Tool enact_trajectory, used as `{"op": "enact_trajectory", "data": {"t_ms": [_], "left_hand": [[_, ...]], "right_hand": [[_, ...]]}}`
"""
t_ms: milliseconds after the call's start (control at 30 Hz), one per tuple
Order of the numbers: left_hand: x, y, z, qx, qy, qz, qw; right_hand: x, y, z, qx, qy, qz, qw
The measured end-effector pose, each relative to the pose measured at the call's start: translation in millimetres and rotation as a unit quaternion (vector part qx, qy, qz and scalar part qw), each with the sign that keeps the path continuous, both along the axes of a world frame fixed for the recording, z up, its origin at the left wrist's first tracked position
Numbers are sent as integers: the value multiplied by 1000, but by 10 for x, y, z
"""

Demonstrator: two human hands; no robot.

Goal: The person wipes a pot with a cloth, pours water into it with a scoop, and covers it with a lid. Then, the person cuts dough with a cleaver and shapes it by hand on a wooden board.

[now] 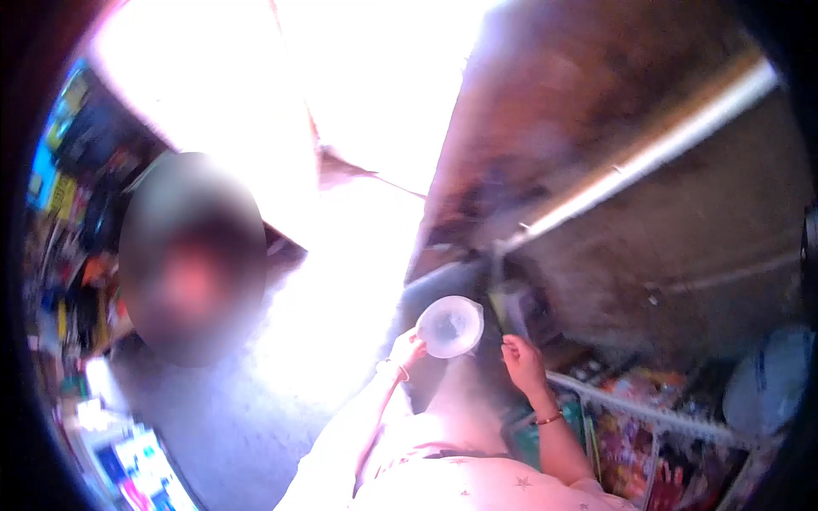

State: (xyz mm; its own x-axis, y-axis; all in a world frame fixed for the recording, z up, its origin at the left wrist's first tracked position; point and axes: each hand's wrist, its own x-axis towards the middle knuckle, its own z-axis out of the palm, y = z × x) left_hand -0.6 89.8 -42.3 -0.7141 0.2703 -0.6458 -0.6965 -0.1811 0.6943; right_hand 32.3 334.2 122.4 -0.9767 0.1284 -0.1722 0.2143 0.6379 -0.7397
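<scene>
A round, whitish, translucent bowl (452, 327) is tilted so that its inside shows. My left hand (409, 348) grips its left rim with the fingers closed on the edge. To the right of the bowl, apart from it, my right hand (522, 364) is raised with its fingers curled together. A thin greenish thing rises from those fingertips, too blurred to name. Both wrists wear a bracelet.
A blurred person (192, 264) is at the left, near crowded shelves (64, 255). At the lower right stands a white rack (648, 413) with colourful packets. A round pale object (771, 379) is at the far right. Bright glare covers the upper middle.
</scene>
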Motion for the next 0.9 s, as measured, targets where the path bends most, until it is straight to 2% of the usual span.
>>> {"op": "enact_trajectory", "data": {"t_ms": [33,67,100,133,233,267,300,367,400,433,533,600,633,667,733,800,833,867,900], "left_hand": [[87,-306,830,4,-61,151,987],[131,-597,1458,15,-112,302,947],[159,-1023,1444,4,-90,346,934],[254,-1435,1305,5,-73,353,933],[533,-2654,705,21,-26,345,938],[537,-3014,649,31,-13,328,944],[526,-3335,772,1,-14,362,932],[603,-3978,1062,-41,-6,412,910],[695,-4339,1157,5,-5,441,897],[692,-4600,1327,-55,-1,467,882],[582,-5868,1508,33,17,517,855],[108,-6513,1859,26,-10,540,841],[-113,-6832,2036,22,-24,551,834],[466,-7107,1738,83,-17,557,826],[19,-7759,2287,45,-31,588,807],[125,-8818,1972,10,37,512,858],[-178,-8503,2466,5,-8,589,808],[-90,-8925,2261,-10,17,580,814],[-114,-9437,2143,-15,42,601,798]], "right_hand": [[-59,-249,-22,-1,-14,41,999],[-103,-469,-82,28,21,105,994],[-175,-698,-181,35,-40,137,989],[-190,-878,-321,21,19,175,984],[-408,-1465,-679,31,4,248,968],[-492,-1675,-733,20,-33,257,966],[-606,-1838,-840,9,-2,288,958],[-831,-2197,-939,44,-54,322,944],[-928,-2394,-943,51,-87,328,939],[-1072,-2585,-1013,100,-96,384,913],[-1695,-3255,-1123,214,-126,479,842],[-2071,-3727,-1086,179,-75,447,873],[-2327,-3902,-1512,199,-43,497,843],[-2073,-3883,-1504,213,-39,492,843],[-2504,-4278,-1349,173,-101,420,885],[-2653,-4444,-1651,140,-86,403,900],[-2725,-4456,-1780,101,-68,401,908],[-2771,-4548,-1451,55,-170,327,928],[-2743,-4768,-1773,15,-147,340,929]]}}
